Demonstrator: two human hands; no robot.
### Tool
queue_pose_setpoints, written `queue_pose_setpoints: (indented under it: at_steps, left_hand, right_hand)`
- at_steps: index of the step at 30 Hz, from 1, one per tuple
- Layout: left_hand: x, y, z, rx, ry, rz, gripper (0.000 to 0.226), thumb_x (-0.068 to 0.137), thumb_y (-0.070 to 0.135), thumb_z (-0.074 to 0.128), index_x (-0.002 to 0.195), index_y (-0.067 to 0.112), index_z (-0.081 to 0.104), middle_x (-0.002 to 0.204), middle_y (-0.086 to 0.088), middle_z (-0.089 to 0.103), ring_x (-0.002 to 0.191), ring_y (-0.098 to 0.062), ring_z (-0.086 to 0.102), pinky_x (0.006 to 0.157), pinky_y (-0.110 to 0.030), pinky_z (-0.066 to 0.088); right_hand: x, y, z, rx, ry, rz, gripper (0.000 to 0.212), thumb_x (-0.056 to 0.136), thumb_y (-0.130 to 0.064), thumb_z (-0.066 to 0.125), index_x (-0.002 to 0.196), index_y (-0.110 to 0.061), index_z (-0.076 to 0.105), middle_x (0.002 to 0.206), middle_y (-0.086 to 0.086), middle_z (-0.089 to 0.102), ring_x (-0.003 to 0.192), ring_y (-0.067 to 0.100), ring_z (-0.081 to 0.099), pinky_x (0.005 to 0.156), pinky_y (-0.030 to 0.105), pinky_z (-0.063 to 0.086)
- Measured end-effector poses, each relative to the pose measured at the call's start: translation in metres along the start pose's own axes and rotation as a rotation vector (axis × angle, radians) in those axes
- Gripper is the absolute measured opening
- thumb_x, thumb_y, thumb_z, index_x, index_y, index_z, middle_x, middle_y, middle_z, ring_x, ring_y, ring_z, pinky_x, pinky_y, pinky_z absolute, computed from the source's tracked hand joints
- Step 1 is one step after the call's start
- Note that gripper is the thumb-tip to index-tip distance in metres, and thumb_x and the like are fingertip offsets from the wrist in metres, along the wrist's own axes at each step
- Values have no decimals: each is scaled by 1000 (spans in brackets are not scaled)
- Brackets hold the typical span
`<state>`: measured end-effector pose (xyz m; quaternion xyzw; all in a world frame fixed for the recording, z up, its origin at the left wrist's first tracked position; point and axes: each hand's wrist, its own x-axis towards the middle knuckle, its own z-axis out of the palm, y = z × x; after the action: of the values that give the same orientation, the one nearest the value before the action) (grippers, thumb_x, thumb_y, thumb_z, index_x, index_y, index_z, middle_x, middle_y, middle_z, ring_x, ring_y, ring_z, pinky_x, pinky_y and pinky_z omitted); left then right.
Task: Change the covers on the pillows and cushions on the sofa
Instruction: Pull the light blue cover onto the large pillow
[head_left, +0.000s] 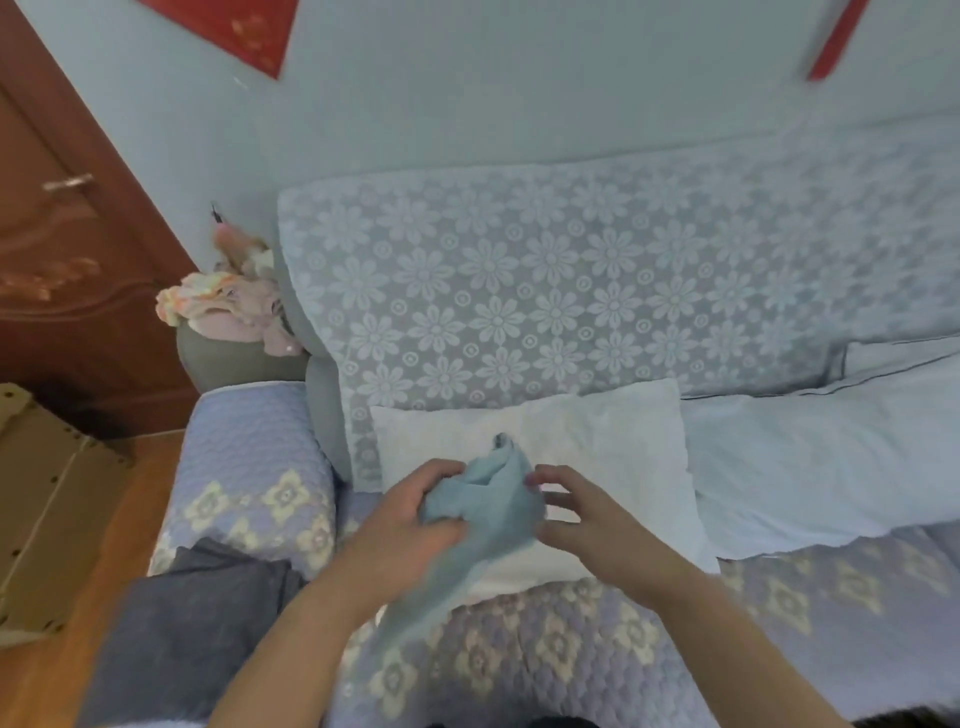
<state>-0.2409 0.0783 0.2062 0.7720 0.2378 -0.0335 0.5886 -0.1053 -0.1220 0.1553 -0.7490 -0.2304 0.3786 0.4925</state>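
Note:
A bare white pillow (597, 436) lies on the sofa seat against the flower-patterned backrest (519, 291). Above it I hold a bunched light blue cover (483, 499). My left hand (410, 519) grips the cover's left side, fingers curled into the cloth, and a blurred length of it hangs down toward me. My right hand (582, 514) is at the cover's right edge with fingers spread and curled; its fingertips touch the fabric. A second, larger pale blue pillow (810, 462) lies to the right.
A dark grey folded cloth (197, 623) drapes over the quilted sofa arm (249, 467) at the left. Pink crumpled fabric (234, 301) sits on the grey armrest corner. A cardboard box (47, 509) stands on the wooden floor by the brown door (62, 249).

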Motion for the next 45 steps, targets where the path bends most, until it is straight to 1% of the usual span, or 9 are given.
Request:
queue_pose_setpoints:
  at_steps: [3, 8, 10, 18, 23, 28, 33, 39, 45]
  left_hand:
    - [-7, 42, 4, 160, -136, 177, 46, 88, -1, 70, 104, 41, 64, 107, 8, 67, 99, -15, 63, 85, -24, 47]
    - [-22, 78, 28, 146, -1, 301, 37, 93, 14, 73, 108, 44, 58, 105, 14, 66, 97, -13, 64, 88, -38, 52]
    - [-28, 85, 42, 73, 81, 289, 36, 94, 22, 71, 113, 48, 55, 109, 17, 66, 101, -8, 66, 93, -41, 55]
    - [-29, 90, 91, 10, 263, 140, 30, 102, 14, 54, 112, 41, 61, 112, 15, 71, 98, -12, 71, 85, -39, 61]
    - [-34, 99, 115, 508, 229, 149, 65, 92, 50, 61, 150, 48, 32, 144, 22, 41, 131, -4, 46, 109, -33, 42]
    - [-29, 135, 154, -102, 87, 324, 9, 101, 32, 62, 104, 29, 71, 102, 12, 76, 97, -8, 72, 92, -38, 56]
    - [-29, 145, 133, -160, 539, 417, 27, 106, 26, 50, 84, 19, 64, 72, 8, 66, 66, -5, 57, 64, -26, 43]
    - [-37, 152, 85, 176, -293, 205, 24, 89, 31, 78, 112, 26, 72, 107, 9, 77, 98, -10, 73, 85, -27, 57]
    - [3, 128, 2, 663, 94, 7, 19, 80, 44, 80, 93, 31, 75, 88, 16, 77, 82, -4, 72, 82, -31, 58]
  right_hand:
    - [-28, -23, -21, -137, 106, -181, 73, 89, -21, 73, 141, -51, 30, 148, -34, 27, 135, -18, 26, 111, 13, 26]
    - [-62, -56, -79, -18, 263, -281, 15, 90, -18, 73, 101, -27, 67, 98, -6, 71, 96, 17, 67, 85, 39, 54]
    - [-70, -60, -98, -108, 351, -347, 13, 94, -20, 68, 87, -31, 72, 91, -9, 67, 87, 12, 64, 76, 27, 51]
    - [-89, -84, -154, -611, 808, -688, 22, 96, -13, 64, 114, -19, 75, 112, -8, 69, 106, 12, 62, 91, 14, 43]
    - [-114, -118, -163, -291, 528, -674, 27, 98, -7, 57, 89, -26, 74, 76, -3, 69, 71, 16, 60, 64, 28, 44]
    - [-116, -157, -148, -431, 566, -898, 17, 96, -13, 55, 87, -13, 68, 59, -5, 55, 59, 14, 51, 55, 19, 37]
    - [-95, -170, -173, -511, 841, -796, 29, 100, -21, 55, 74, -9, 54, 51, -7, 41, 54, 19, 41, 53, 29, 31]
    - [-89, -174, -190, -377, 849, -645, 37, 102, -24, 50, 67, -14, 43, 56, -5, 41, 53, 4, 38, 51, 18, 32]
    - [-69, -195, -267, -303, 1119, -515, 32, 104, -26, 44, 80, -8, 55, 71, -1, 51, 74, 21, 48, 66, 31, 30]
